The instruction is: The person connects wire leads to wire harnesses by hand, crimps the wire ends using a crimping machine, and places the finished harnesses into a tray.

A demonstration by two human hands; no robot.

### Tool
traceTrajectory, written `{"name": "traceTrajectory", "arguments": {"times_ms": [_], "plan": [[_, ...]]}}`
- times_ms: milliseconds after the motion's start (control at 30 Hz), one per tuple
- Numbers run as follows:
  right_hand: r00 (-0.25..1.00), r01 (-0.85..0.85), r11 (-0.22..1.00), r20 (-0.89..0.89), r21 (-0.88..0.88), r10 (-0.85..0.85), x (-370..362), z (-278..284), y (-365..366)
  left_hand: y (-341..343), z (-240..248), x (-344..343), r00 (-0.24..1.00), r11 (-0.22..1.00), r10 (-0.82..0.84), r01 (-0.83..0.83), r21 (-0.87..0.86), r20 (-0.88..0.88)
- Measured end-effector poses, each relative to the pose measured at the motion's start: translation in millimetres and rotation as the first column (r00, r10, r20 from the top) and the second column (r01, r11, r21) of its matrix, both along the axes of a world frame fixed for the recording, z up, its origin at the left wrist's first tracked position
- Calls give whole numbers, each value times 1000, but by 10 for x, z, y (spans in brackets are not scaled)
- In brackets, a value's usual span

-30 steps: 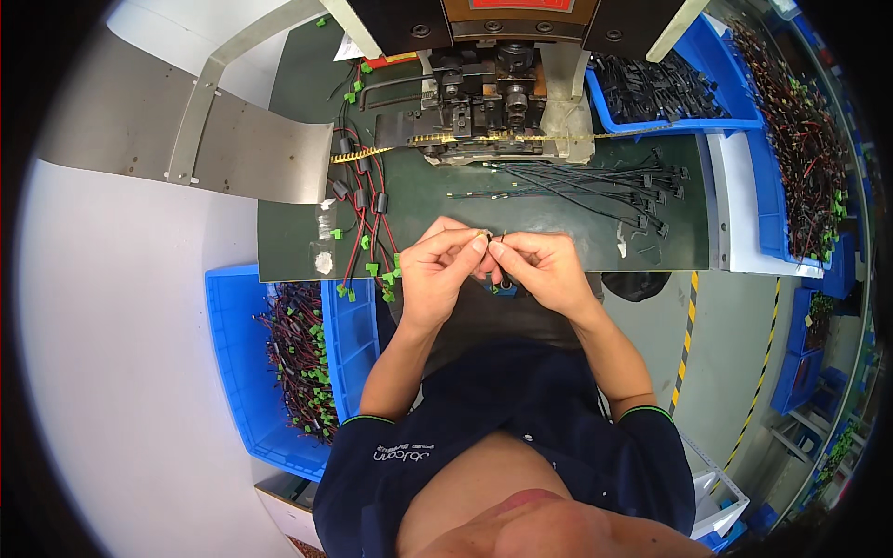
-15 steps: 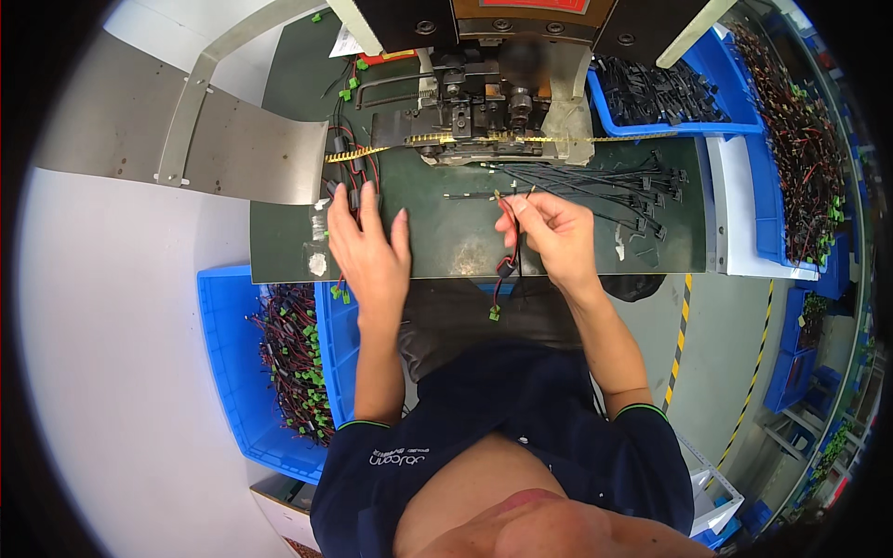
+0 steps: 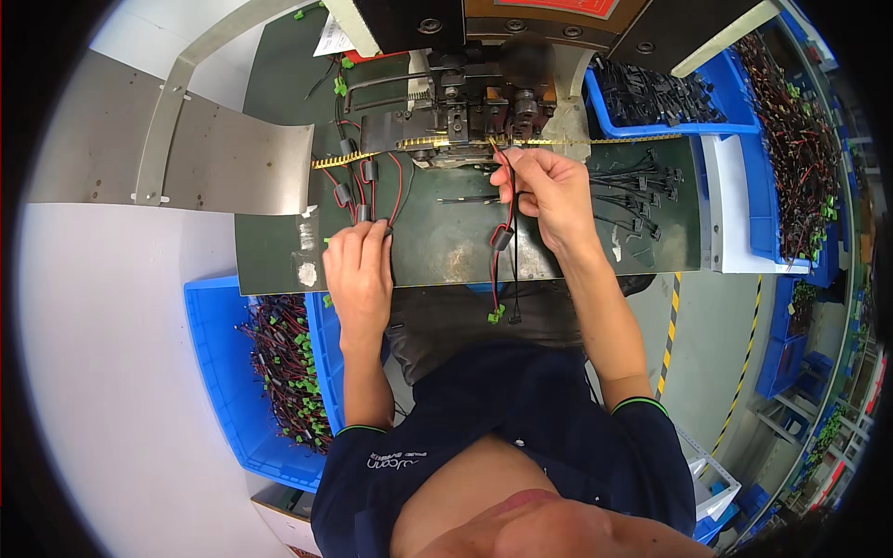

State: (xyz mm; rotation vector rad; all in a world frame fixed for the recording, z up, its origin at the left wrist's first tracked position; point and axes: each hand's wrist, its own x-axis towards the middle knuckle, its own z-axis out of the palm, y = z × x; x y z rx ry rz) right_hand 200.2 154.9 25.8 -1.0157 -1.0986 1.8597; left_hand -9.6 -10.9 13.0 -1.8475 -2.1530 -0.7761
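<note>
My right hand [image 3: 553, 191] is closed in a pinch on wire ends, held up at the tooling of a crimping machine [image 3: 456, 121]. From its fingers hang a red-and-black cable [image 3: 502, 240] with a black cylinder and a green connector, and a black cable [image 3: 516, 288] with a small black plug. My left hand [image 3: 359, 274] lies at the left of the green bench, fingers bent and together over red-and-black cables [image 3: 365, 177] with black cylinders. Its fingertips close on the near part of that bunch. A yellow terminal strip [image 3: 349, 159] runs through the machine.
Black cables [image 3: 642, 181] lie fanned out on the bench [image 3: 446, 265] at right. Blue bins stand around: one with black parts [image 3: 660, 93], one with red-and-black cables [image 3: 791, 167], another low at left [image 3: 219, 372]. A curved metal chute [image 3: 246, 163] reaches in from the left.
My right hand has moved up toward the machine, bringing the wire ends to its tooling. My left hand has drawn nearer to me, its spread fingers now closed on the cables.
</note>
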Motion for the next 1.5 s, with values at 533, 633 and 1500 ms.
{"name": "traceTrajectory", "arguments": {"times_ms": [533,633,1500], "plan": [[991,-19,990,-132,-137,1,4,48,3,-70,294,-31,944,1000,-2,5,-7,330],[996,-4,989,-93,-150,-10,-14,66,3,-74,338,-92,950,999,-30,23,26,312],[174,-392,307,397,867,-901,3757,3011,1819,-387,708,-351,614,950,-213,-50,307,760]]}}
